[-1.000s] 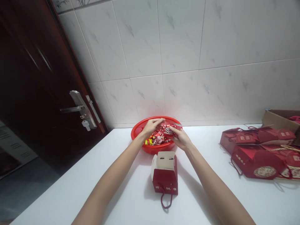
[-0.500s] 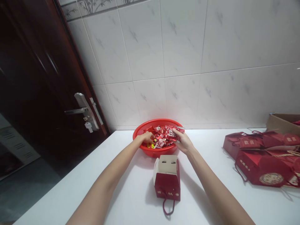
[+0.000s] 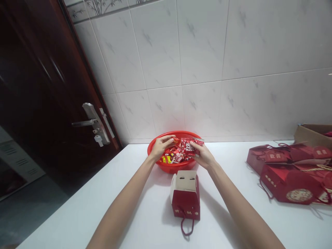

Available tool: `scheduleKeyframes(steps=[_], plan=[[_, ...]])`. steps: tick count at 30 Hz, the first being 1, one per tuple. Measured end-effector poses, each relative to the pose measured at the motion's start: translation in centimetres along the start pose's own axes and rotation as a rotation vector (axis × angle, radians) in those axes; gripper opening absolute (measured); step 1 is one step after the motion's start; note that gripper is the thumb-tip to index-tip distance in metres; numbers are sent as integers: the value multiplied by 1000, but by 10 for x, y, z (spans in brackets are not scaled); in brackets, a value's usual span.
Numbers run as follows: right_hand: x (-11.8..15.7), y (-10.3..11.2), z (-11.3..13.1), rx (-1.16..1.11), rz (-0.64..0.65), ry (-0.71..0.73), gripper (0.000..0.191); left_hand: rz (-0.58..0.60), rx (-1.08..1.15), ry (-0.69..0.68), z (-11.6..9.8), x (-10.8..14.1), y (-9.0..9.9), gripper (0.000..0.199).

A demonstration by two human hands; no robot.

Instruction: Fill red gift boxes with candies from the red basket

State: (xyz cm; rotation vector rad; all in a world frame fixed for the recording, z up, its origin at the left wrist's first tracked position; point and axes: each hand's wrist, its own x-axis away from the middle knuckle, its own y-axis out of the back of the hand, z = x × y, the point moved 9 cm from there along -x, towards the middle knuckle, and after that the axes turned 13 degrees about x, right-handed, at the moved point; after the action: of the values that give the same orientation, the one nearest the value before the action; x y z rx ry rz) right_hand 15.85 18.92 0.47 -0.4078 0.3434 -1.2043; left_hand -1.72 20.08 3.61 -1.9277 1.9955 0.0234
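A red plastic basket (image 3: 174, 168) by the wall holds many small wrapped candies (image 3: 177, 155), mostly red, some yellow. Over its left side, my left hand (image 3: 162, 147) pinches a small red-and-orange wrapped candy (image 3: 176, 141). At the right side of the basket, my right hand (image 3: 203, 155) grips red candy packets (image 3: 188, 147) with white lettering; how many is hard to tell. Just in front of the basket stands a dark red gift box (image 3: 185, 204) with its cream lid flaps (image 3: 184, 181) raised and a cord handle hanging at the front. Neither hand touches it.
Several red gift boxes (image 3: 287, 183) with cord handles are grouped at the right of the white table (image 3: 140, 221). Behind them is a cardboard box (image 3: 307, 135). The tiled wall (image 3: 202, 62) borders the table's back; a dark door (image 3: 52, 86) with a handle is at left.
My left hand has risen from among the candies and moved slightly right, now with a small candy at its fingertips. My right hand keeps its packets at nearly the same spot.
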Motion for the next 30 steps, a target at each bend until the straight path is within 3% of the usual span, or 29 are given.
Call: scheduleKeyframes(steps=[5,12,20,24,28,30], plan=[[8,-10,13,-56,38,29,12,-23,-65,-173,-24,25,-16,46],[16,-19,23,-67,54,50,11,50,-221,-361,-49,59,-35,21],[22,-25,22,42,73,68,24,41,-331,-381,-46,68,-39,17],[23,-31,22,99,116,84,28,101,-339,-396,-43,71,-43,19],[32,-37,39,195,144,172,32,213,-307,-302,-50,77,-49,36],[40,-40,52,279,184,235,29,289,-402,-239,-59,84,-53,26]])
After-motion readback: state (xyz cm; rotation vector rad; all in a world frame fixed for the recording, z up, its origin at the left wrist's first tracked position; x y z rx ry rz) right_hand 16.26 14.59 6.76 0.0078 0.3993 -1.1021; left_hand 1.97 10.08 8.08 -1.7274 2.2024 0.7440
